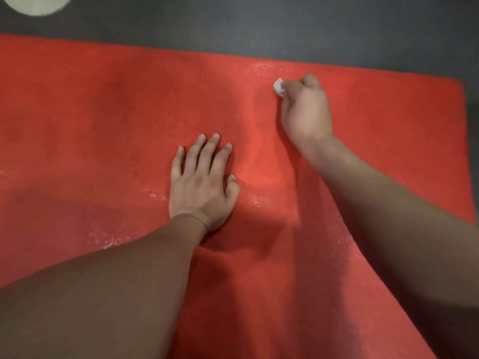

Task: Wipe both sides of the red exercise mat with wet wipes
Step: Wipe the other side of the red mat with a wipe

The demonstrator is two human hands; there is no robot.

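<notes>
Left grip [201,182], released and flat, steadies the red mat [103,112] on the floor [259,22]; right grip [304,110] clenches a wet wipe [279,87]. Overlapping strokes, mat pinned, should clean best.

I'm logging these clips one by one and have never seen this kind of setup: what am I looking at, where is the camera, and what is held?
There is no machine here: a person works with two bare hands, and the single picture comes from a wide-angle camera worn on their head, looking forward and down. A red exercise mat lies spread on a dark floor. The left hand rests flat on the mat, fingers straight, holding nothing. The right hand, farther away, has a small white wet wipe bunched in its grip, low over the mat. Parts of the mat glisten as if damp. At the top left corner a pale round object is cut off by the frame; I cannot tell what it is.
</notes>
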